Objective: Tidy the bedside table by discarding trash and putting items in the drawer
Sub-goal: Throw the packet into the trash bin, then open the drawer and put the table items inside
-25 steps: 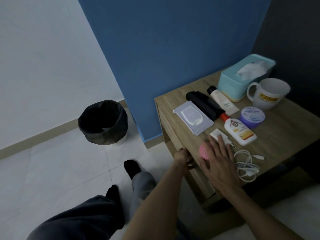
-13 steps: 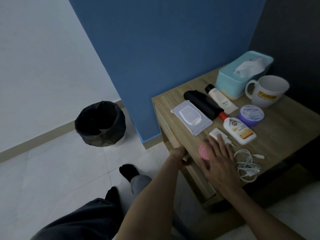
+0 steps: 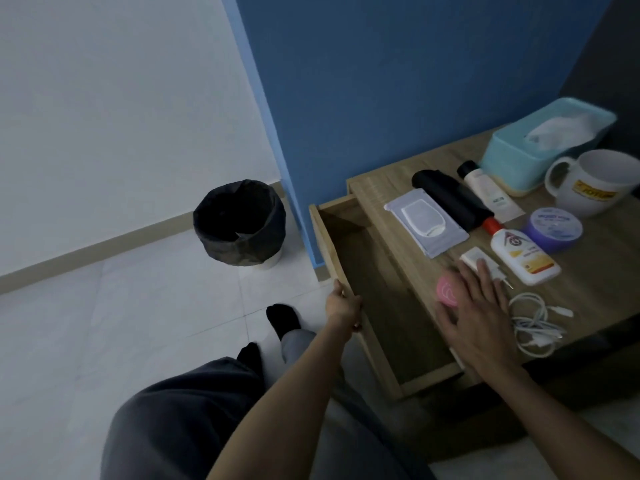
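1. The wooden bedside table [image 3: 595, 282] stands at the right of the frame against a blue wall. Its wooden drawer [image 3: 329, 244] is pulled out toward the lower centre, and the part of its inside that shows holds nothing.
2. The left hand [image 3: 343, 306] grips the top edge of the drawer's front panel at centre frame, fingers curled over the wood.
3. The right hand [image 3: 481, 320] lies flat at the table's near edge with straight, spread fingers that clasp nothing. It partly covers a round pink disc [image 3: 446, 291], and its fingertips touch a white plug adapter [image 3: 476, 259].
4. A coiled white cable [image 3: 533, 323] lies just right of that hand.
5. Further back on the tabletop are a pale wet-wipe pack [image 3: 424, 225], a black cylindrical roll [image 3: 450, 199], a white tube with a black cap [image 3: 485, 190], a white bottle with a red cap [image 3: 523, 254] and a round purple tin [image 3: 554, 228].
6. At the upper right sit a teal tissue box [image 3: 540, 147] and a white mug with a yellow label [image 3: 595, 183].
7. A bin lined with a black bag [image 3: 239, 223] stands on the pale tiled floor at centre left, well apart from the table.
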